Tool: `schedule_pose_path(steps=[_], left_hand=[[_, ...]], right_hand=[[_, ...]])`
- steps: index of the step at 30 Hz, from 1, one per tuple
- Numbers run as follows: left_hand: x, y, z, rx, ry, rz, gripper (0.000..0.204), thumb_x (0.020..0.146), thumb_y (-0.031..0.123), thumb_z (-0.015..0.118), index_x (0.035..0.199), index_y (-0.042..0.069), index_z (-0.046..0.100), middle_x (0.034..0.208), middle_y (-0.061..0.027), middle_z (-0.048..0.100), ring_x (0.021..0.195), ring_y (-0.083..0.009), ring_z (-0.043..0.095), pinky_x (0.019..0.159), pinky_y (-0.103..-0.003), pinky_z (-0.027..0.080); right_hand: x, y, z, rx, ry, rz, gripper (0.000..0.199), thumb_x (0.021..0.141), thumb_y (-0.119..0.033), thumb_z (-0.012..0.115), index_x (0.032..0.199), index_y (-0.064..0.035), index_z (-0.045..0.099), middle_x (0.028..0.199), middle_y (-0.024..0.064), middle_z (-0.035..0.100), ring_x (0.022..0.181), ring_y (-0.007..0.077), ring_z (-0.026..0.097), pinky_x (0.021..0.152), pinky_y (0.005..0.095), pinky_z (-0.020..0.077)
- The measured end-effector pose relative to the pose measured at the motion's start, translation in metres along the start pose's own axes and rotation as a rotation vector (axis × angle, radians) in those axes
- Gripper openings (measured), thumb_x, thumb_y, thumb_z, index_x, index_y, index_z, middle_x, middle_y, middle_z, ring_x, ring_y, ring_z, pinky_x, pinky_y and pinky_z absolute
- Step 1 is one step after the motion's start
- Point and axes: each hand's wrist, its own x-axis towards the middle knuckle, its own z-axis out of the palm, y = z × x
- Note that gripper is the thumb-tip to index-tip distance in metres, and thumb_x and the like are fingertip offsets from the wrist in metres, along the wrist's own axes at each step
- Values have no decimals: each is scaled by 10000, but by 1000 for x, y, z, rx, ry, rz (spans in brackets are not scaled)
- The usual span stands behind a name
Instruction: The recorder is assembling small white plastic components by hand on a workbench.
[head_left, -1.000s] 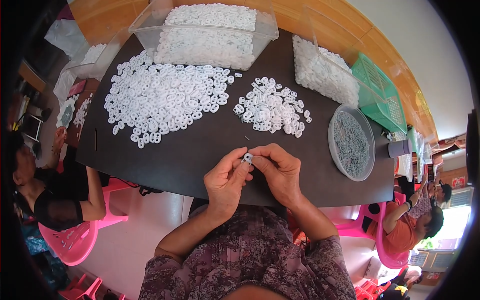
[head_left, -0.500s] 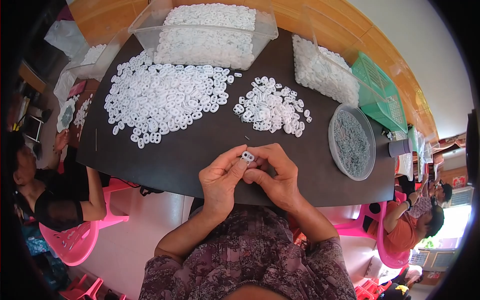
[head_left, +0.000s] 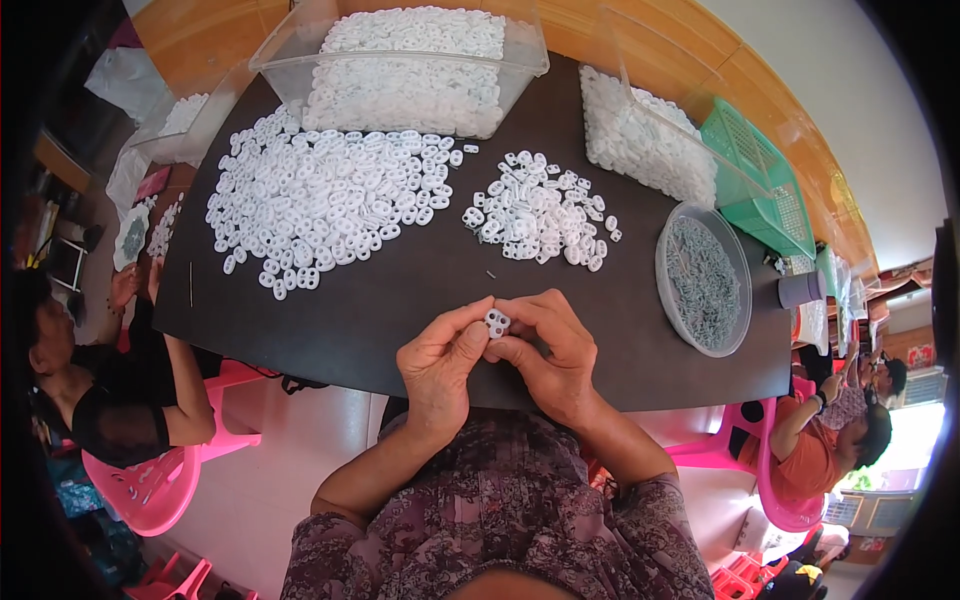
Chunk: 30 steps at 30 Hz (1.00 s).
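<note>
My left hand [head_left: 436, 372] and my right hand [head_left: 553, 352] meet over the near edge of the dark table. Between their thumbs and fingertips they pinch white two-hole plastic pieces [head_left: 497, 322]. Several holes show, so two pieces seem to lie against each other; the fingers hide part of them. Ahead and to the left spreads a large loose pile of the same oval pieces [head_left: 315, 195]. A smaller heap [head_left: 540, 215] lies just beyond my hands, and one small metal pin [head_left: 490, 273] rests before it.
A clear bin [head_left: 400, 75] and another clear bin [head_left: 650, 140], both full of white pieces, stand at the back. At right are a round tub [head_left: 746, 300] of grey metal pins, a green basket [head_left: 760, 175] and a grey cup [head_left: 800, 290]. Other people sit at both sides.
In my fingertips, the single upright-facing piece has given way to a cluster with more holes showing. Both hands stay nearly in place; the view has shifted slightly.
</note>
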Motion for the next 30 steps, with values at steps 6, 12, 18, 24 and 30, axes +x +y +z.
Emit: schedule_pose_path(steps=[6, 12, 18, 24, 30], left_hand=[[-1, -5, -2, -13, 0, 61, 239, 902, 77, 595, 1114, -30, 615, 962, -40, 622, 848, -81, 560, 767, -206, 468], [-2, -10, -5, -27, -1, 126, 222, 894, 91, 611, 1080, -30, 625, 950, -29, 619, 850, -76, 555, 773, -202, 459], [-5, -13, -6, 1, 33, 142, 206, 890, 97, 620, 1054, -27, 628, 936, -22, 612, 839, -68, 544, 764, -197, 450], [-3, -6, -5, 2, 27, 138, 204, 896, 86, 609, 1064, -30, 618, 941, -30, 611, 836, -70, 546, 758, -198, 456], [-2, 2, -7, -2, -18, 96, 226, 904, 85, 596, 1094, -36, 606, 949, -39, 603, 820, -76, 546, 743, -205, 465]], right_hand=[[0, -1, 1, 21, 19, -72, 353, 677, 75, 697, 1021, 27, 638, 904, 114, 626, 727, 186, 553, 582, 280, 465], [2, -3, 3, -40, 33, -165, 361, 666, 64, 706, 1019, 26, 644, 874, 119, 634, 719, 212, 562, 586, 288, 464], [0, 1, 4, -65, 8, -229, 352, 703, 40, 704, 1046, 34, 628, 900, 131, 642, 723, 199, 562, 625, 285, 468], [0, -8, 8, -13, 11, -96, 346, 712, 64, 693, 1049, 30, 623, 908, 114, 633, 718, 173, 555, 616, 266, 462], [1, -8, 3, -13, -29, -98, 333, 734, 75, 678, 1058, 31, 618, 945, 123, 612, 754, 155, 574, 634, 252, 481]])
